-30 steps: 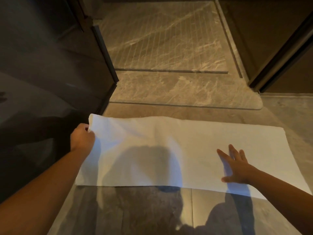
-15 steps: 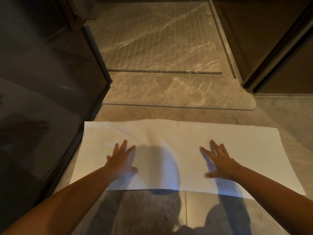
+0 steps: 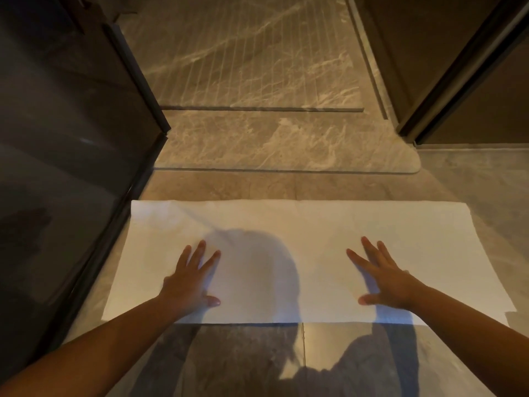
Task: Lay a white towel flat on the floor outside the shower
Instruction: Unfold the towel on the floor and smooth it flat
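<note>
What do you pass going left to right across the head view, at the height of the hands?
dark glass panel → left edge of the white towel → left hand, flat on the towel → right hand, flat on the towel → bare floor beyond the towel's right edge.

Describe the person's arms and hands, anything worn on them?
Both forearms are bare, with no sleeves in view. The left hand and right hand wear no gloves, and no rings, watch or bracelets are visible on the fingers or wrists.
</note>
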The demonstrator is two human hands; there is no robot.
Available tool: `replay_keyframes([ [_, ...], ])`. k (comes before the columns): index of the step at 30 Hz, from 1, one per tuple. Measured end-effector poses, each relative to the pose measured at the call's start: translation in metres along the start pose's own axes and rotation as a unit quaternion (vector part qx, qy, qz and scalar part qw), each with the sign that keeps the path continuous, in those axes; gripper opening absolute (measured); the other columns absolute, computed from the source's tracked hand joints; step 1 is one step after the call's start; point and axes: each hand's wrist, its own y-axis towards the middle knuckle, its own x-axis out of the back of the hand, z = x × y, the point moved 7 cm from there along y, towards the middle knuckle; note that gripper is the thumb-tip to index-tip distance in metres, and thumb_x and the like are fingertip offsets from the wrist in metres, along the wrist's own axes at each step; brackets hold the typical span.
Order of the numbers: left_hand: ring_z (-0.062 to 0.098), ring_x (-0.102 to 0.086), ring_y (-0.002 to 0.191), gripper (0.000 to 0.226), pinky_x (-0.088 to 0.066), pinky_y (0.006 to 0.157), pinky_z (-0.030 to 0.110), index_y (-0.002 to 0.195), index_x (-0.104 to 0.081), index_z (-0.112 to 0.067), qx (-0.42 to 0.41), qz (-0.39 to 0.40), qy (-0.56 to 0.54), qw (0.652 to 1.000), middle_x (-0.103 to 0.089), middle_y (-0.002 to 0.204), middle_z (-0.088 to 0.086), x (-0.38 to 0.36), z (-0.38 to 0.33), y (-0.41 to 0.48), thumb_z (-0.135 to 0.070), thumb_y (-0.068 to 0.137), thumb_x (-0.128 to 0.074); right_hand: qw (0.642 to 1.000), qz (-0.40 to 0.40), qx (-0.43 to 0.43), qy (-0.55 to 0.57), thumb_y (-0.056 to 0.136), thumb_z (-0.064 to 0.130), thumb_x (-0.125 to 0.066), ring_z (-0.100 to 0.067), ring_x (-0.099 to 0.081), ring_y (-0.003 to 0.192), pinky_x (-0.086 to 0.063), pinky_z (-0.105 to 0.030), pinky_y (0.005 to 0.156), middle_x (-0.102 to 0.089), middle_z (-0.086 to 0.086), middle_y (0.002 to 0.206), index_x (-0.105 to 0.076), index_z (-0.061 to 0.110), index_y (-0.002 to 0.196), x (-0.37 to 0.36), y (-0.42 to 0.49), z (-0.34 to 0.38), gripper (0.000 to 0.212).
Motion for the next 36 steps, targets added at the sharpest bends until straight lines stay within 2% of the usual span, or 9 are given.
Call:
replay_keyframes([
  [5, 0.021, 0.03, 0.13, 0.114, -0.017, 0.112, 0.054, 0.128, 0.031, -0.023, -0.011, 0.0, 0.041, 0.999, 0.041, 0.137, -0.001, -0.016, 0.014, -0.018, -0.068, 0.07, -0.056, 1.0, -0.01, 0.017, -0.014, 0.078, 0.05, -0.063, -0.024, 0.039, 0.126, -0.018, -0.067, 0.107, 0.045, 0.004, 0.137, 0.033, 0.032, 0.126, -0.011, -0.012, 0.007, 0.109],
  [9, 0.025, 0.022, 0.137, 0.109, -0.017, 0.113, 0.054, 0.133, 0.023, -0.022, -0.015, -0.018, 0.048, 0.999, 0.031, 0.145, 0.002, -0.022, 0.02, -0.03, -0.07, 0.071, -0.053, 0.999, -0.02, 0.026, -0.026, 0.081, 0.052, -0.058, -0.026, 0.035, 0.131, -0.015, -0.065, 0.107, 0.044, 0.004, 0.138, 0.03, 0.027, 0.129, -0.023, -0.023, 0.015, 0.103],
  [12, 0.027, 0.012, 0.141, 0.093, -0.014, 0.115, 0.049, 0.144, 0.003, -0.03, -0.015, -0.034, 0.053, 0.998, 0.016, 0.154, 0.005, -0.024, 0.016, -0.035, -0.064, 0.077, -0.051, 0.997, -0.047, 0.033, -0.053, 0.084, 0.054, -0.052, -0.03, 0.027, 0.137, -0.017, -0.055, 0.112, 0.036, -0.003, 0.145, 0.023, 0.024, 0.136, -0.025, -0.029, 0.021, 0.096],
  [15, 0.024, -0.002, 0.142, 0.071, -0.012, 0.114, 0.04, 0.142, -0.023, -0.026, -0.06, -0.059, 0.04, 0.996, -0.002, 0.156, 0.007, -0.021, 0.0, -0.042, -0.052, 0.083, -0.053, 0.992, -0.079, 0.066, -0.078, 0.087, 0.052, -0.049, -0.03, 0.008, 0.143, -0.018, -0.039, 0.115, 0.012, -0.011, 0.155, -0.001, 0.024, 0.145, -0.022, -0.034, 0.033, 0.08],
  [18, 0.019, -0.021, 0.138, 0.056, -0.02, 0.109, 0.03, 0.132, -0.045, -0.017, -0.121, -0.08, -0.016, 0.989, -0.022, 0.151, 0.006, -0.017, -0.022, -0.049, -0.041, 0.084, -0.059, 0.979, -0.128, 0.129, -0.094, 0.077, 0.04, -0.07, -0.041, -0.035, 0.132, -0.041, -0.039, 0.1, -0.032, -0.027, 0.144, -0.039, 0.012, 0.136, -0.014, -0.039, 0.054, 0.072],
  [22, 0.015, -0.035, 0.125, 0.052, -0.028, 0.096, 0.02, 0.122, -0.051, -0.013, -0.162, -0.067, -0.05, 0.983, -0.037, 0.138, 0.001, -0.022, -0.049, -0.053, -0.045, 0.081, -0.058, 0.968, -0.121, 0.186, -0.117, 0.07, 0.044, -0.074, -0.033, -0.051, 0.119, -0.048, -0.03, 0.09, -0.045, -0.021, 0.136, -0.05, 0.014, 0.128, -0.021, -0.041, 0.085, 0.069],
  [24, 0.011, -0.037, 0.118, 0.051, -0.029, 0.095, 0.019, 0.121, -0.05, -0.017, -0.165, -0.057, -0.041, 0.984, -0.039, 0.133, -0.001, -0.028, -0.057, -0.053, -0.048, 0.082, -0.055, 0.966, -0.112, 0.198, -0.122, 0.055, 0.046, -0.084, -0.029, -0.065, 0.096, -0.055, -0.027, 0.07, -0.062, -0.019, 0.115, -0.063, 0.014, 0.112, -0.028, -0.043, 0.093, 0.068],
  [32, 0.013, -0.035, 0.121, 0.054, -0.029, 0.102, 0.025, 0.127, -0.046, -0.019, -0.164, -0.051, -0.016, 0.985, -0.037, 0.137, -0.001, -0.032, -0.059, -0.054, -0.048, 0.082, -0.055, 0.955, -0.106, 0.201, -0.192, 0.035, 0.05, -0.088, -0.022, -0.069, 0.085, -0.056, -0.022, 0.055, -0.07, -0.01, 0.101, -0.07, 0.019, 0.097, -0.037, -0.042, 0.108, 0.071],
  [36, 0.014, -0.034, 0.124, 0.051, -0.028, 0.103, 0.026, 0.129, -0.044, -0.018, -0.17, -0.061, -0.011, 0.984, -0.035, 0.141, 0.0, -0.033, -0.059, -0.057, -0.043, 0.085, -0.053, 0.966, -0.094, 0.181, -0.161, 0.08, 0.037, -0.063, -0.028, -0.039, 0.127, -0.049, -0.032, 0.089, -0.039, -0.015, 0.141, -0.045, 0.015, 0.131, -0.041, -0.036, 0.101, 0.059],
])
